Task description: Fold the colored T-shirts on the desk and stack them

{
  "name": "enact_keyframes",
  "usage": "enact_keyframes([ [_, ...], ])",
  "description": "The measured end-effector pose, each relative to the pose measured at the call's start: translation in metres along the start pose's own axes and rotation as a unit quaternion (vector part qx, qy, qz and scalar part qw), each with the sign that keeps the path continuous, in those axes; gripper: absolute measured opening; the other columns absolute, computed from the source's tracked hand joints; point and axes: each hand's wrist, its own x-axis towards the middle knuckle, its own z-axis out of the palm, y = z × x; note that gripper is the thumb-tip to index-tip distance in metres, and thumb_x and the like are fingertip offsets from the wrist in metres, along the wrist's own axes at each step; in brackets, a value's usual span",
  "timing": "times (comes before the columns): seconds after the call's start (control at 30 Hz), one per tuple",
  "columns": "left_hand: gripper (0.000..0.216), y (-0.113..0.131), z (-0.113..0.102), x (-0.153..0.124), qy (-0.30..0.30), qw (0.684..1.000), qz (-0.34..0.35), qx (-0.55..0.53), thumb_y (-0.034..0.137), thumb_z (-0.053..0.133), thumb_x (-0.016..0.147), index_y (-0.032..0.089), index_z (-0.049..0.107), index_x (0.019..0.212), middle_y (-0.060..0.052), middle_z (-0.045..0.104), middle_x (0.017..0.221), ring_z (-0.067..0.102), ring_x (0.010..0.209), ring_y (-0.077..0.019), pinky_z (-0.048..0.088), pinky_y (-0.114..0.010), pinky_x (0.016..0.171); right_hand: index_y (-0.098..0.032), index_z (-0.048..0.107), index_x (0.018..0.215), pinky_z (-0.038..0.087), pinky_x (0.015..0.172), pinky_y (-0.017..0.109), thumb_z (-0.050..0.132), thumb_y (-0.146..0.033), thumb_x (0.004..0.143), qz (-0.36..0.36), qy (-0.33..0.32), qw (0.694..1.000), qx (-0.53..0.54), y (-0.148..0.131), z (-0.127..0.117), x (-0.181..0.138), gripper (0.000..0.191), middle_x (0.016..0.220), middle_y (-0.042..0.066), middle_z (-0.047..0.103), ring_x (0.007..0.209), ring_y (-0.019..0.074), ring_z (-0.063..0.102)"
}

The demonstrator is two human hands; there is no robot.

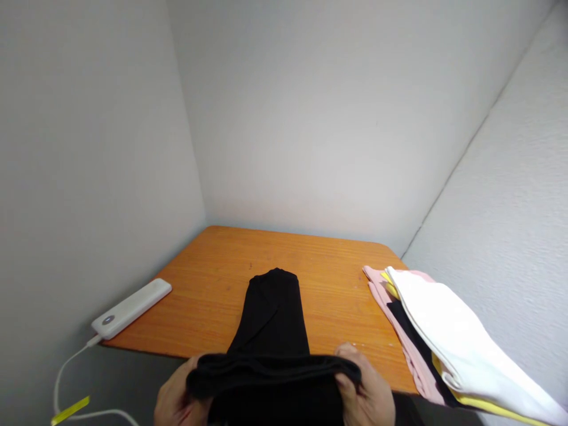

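Observation:
A black cloth garment (pixel 273 319), folded into a narrow strip, runs from the middle of the wooden table toward me. Its exact kind I cannot tell. The far end lies flat on the tabletop, while the near end is raised just past the front edge in a thick, layered fold. My left hand (pixel 180 393) grips the left corner of that fold. At the right corner, my right hand (pixel 366 384) pinches the cloth between thumb and fingers. Part of the left hand's fingers is hidden by the fabric.
Folded clothes in pink, black, yellow and white (pixel 448 325) are stacked on the right, hanging over the front edge of the wooden table (pixel 337 266). A white power bank (pixel 133 307) with a white cable (pixel 57 384) lies at the left edge. Walls enclose the table.

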Motion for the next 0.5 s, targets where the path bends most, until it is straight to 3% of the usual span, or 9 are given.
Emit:
enact_keyframes([
  [0.07,0.039,0.015,-0.001,0.036,0.059,0.998,-0.023,-0.026,0.047,0.045,0.095,0.020,0.069,0.108,-0.006,0.074,0.100,0.070,0.085,-0.0226,0.058,-0.033,0.075,-0.022,0.058,0.077,0.046,0.056,0.028,0.045,-0.051,0.095,0.025,0.018,0.998,-0.057,0.000,0.011,0.037,0.036,0.065,0.002,0.057,0.058,0.0177,0.056],
  [0.13,0.041,0.024,0.004,0.084,0.093,0.993,-0.045,-0.053,0.049,0.044,0.095,0.017,0.067,0.106,-0.008,0.073,0.099,0.070,0.084,-0.0225,0.056,-0.031,0.074,-0.021,0.058,0.077,0.044,0.056,0.028,0.037,-0.053,0.097,0.058,-0.016,0.992,-0.108,0.006,0.024,0.080,0.043,0.062,0.002,0.057,0.055,0.0166,0.054],
  [0.2,0.044,0.023,0.015,0.128,0.080,0.995,-0.052,-0.017,0.050,0.043,0.095,0.014,0.064,0.110,-0.011,0.072,0.101,0.068,0.094,-0.0253,0.054,-0.035,0.082,-0.018,0.062,0.093,0.047,0.063,0.031,0.028,-0.055,0.099,0.085,-0.080,0.979,-0.167,0.015,0.039,0.117,0.052,0.075,0.008,0.064,0.066,0.0200,0.060],
  [0.27,0.050,0.016,0.030,0.155,0.047,0.993,-0.058,0.088,0.048,0.046,0.094,0.008,0.057,0.123,-0.018,0.067,0.115,0.062,0.110,-0.0309,0.048,-0.043,0.095,-0.014,0.062,0.111,0.048,0.078,0.036,0.029,-0.055,0.098,0.090,-0.108,0.972,-0.189,0.025,0.053,0.137,0.054,0.097,0.016,0.068,0.088,0.0259,0.064],
  [0.37,0.062,0.003,0.057,0.159,-0.014,0.975,-0.018,0.222,0.045,0.047,0.093,0.003,0.043,0.139,-0.024,0.045,0.143,0.037,0.137,-0.0363,0.031,-0.052,0.111,-0.012,0.056,0.127,0.040,0.098,0.045,0.037,-0.051,0.097,0.088,-0.116,0.967,-0.209,0.036,0.074,0.130,0.054,0.124,0.022,0.060,0.118,0.0346,0.054],
  [0.5,0.053,-0.005,0.089,0.136,-0.134,0.953,0.051,0.268,0.041,0.039,0.097,0.016,0.041,0.144,-0.013,0.029,0.156,0.021,0.145,-0.0311,0.021,-0.057,0.116,-0.006,0.042,0.142,0.024,0.113,0.053,0.036,-0.041,0.098,0.080,-0.173,0.942,-0.276,0.045,0.111,0.092,0.057,0.148,0.022,0.038,0.141,0.0358,0.026],
])
